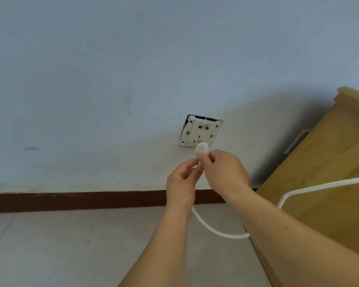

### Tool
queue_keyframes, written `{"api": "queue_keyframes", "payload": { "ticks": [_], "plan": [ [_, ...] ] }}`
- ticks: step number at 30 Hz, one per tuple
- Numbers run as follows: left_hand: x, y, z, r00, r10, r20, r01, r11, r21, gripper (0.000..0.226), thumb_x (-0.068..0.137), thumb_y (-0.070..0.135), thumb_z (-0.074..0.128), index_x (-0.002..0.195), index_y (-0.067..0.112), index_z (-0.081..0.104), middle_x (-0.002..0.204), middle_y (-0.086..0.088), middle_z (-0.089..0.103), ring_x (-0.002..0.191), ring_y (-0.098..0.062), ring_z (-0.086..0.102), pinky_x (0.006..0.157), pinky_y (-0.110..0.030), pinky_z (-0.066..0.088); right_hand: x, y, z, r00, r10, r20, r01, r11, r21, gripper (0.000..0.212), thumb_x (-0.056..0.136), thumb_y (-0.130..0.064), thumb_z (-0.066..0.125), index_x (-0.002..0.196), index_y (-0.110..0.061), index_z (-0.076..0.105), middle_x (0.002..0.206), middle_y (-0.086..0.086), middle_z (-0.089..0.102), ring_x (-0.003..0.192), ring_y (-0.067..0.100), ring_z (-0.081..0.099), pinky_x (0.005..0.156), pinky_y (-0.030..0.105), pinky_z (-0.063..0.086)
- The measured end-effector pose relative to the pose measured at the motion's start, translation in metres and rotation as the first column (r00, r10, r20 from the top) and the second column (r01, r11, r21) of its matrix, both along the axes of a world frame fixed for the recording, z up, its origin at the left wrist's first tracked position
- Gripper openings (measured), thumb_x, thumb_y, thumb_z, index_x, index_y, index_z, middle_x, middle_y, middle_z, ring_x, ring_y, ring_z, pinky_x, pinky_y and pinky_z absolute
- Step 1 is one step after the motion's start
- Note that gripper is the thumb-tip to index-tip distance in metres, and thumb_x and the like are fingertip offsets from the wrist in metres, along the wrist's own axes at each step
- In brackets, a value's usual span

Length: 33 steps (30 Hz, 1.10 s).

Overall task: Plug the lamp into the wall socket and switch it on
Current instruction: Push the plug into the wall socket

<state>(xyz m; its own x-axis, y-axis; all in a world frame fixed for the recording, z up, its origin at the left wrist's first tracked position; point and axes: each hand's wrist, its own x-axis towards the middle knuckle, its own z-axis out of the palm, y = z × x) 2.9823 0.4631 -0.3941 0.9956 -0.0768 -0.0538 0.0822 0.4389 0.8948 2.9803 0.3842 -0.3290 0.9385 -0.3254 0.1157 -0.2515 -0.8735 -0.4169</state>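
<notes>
A white wall socket [200,131] sits low on the pale wall, its plate slightly loose with a dark gap behind. Just below it is a white plug [201,149], with my right hand [222,170] pinching it from the right. My left hand [181,183] holds the white cord [214,230] right behind the plug. The plug's front is at the socket's lower edge; I cannot tell whether the pins are in. The cord loops down under my arms and runs off to the right. The lamp itself is out of view.
A wooden cabinet [327,166] stands against the wall at the right, close to my right forearm. A dark brown skirting board [81,200] runs along the wall's foot. Grey floor tiles [71,249] lie below.
</notes>
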Motion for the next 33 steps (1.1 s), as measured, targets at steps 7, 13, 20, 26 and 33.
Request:
{"api": "queue_keyframes", "payload": {
  "ticks": [7, 13, 20, 26, 33],
  "plan": [
    [0.009, -0.012, -0.005, 0.998, 0.063, -0.021, -0.064, 0.996, -0.067, 0.022, 0.086, 0.013, 0.06, 0.099, 0.027, 0.07, 0.1, 0.009, 0.073, 0.09, 0.002, 0.066, 0.08, -0.016, 0.052, 0.009, 0.002, -0.02, 0.984, -0.109, 0.14, 0.106, 0.994, 0.024, 0.041, 0.095, -0.047, 0.037, 0.061, -0.025, 0.045, 0.059, -0.008, 0.049, 0.055, 0.004, 0.044, 0.047, 0.026, 0.024],
    [0.013, -0.011, -0.009, 0.997, 0.066, -0.037, -0.069, 0.993, -0.092, 0.022, 0.086, 0.013, 0.059, 0.102, 0.024, 0.071, 0.1, 0.01, 0.073, 0.089, 0.004, 0.066, 0.072, -0.008, 0.051, 0.009, 0.006, -0.028, 0.976, -0.128, 0.176, 0.117, 0.991, 0.07, 0.041, 0.094, -0.048, 0.038, 0.064, -0.024, 0.049, 0.059, -0.006, 0.05, 0.054, 0.006, 0.045, 0.048, 0.028, 0.027],
    [0.012, -0.004, -0.01, 0.997, 0.056, -0.053, -0.063, 0.988, -0.14, 0.018, 0.082, 0.015, 0.065, 0.098, 0.019, 0.072, 0.096, 0.007, 0.075, 0.088, -0.001, 0.068, 0.076, -0.011, 0.052, 0.008, 0.013, -0.033, 0.978, -0.148, 0.147, 0.132, 0.985, 0.115, 0.042, 0.094, -0.049, 0.039, 0.064, -0.021, 0.048, 0.059, -0.005, 0.049, 0.055, 0.006, 0.044, 0.049, 0.027, 0.027],
    [0.017, 0.003, -0.012, 0.999, 0.021, -0.04, -0.025, 0.995, -0.095, 0.02, 0.083, 0.016, 0.064, 0.102, 0.019, 0.071, 0.099, 0.007, 0.074, 0.09, 0.001, 0.067, 0.072, -0.007, 0.051, 0.008, 0.017, -0.033, 0.972, -0.176, 0.153, 0.152, 0.976, 0.156, 0.042, 0.094, -0.047, 0.04, 0.062, -0.022, 0.045, 0.058, -0.005, 0.048, 0.054, 0.005, 0.043, 0.048, 0.028, 0.025],
    [0.019, 0.002, -0.011, 0.999, 0.011, -0.035, -0.015, 0.994, -0.108, 0.022, 0.083, 0.014, 0.064, 0.104, 0.016, 0.071, 0.1, 0.004, 0.074, 0.089, 0.001, 0.067, 0.071, -0.006, 0.05, 0.007, 0.017, -0.036, 0.964, -0.195, 0.183, 0.156, 0.966, 0.206, 0.04, 0.094, -0.048, 0.041, 0.069, -0.019, 0.054, 0.059, -0.005, 0.05, 0.055, 0.007, 0.045, 0.049, 0.029, 0.028]
  ]
}}
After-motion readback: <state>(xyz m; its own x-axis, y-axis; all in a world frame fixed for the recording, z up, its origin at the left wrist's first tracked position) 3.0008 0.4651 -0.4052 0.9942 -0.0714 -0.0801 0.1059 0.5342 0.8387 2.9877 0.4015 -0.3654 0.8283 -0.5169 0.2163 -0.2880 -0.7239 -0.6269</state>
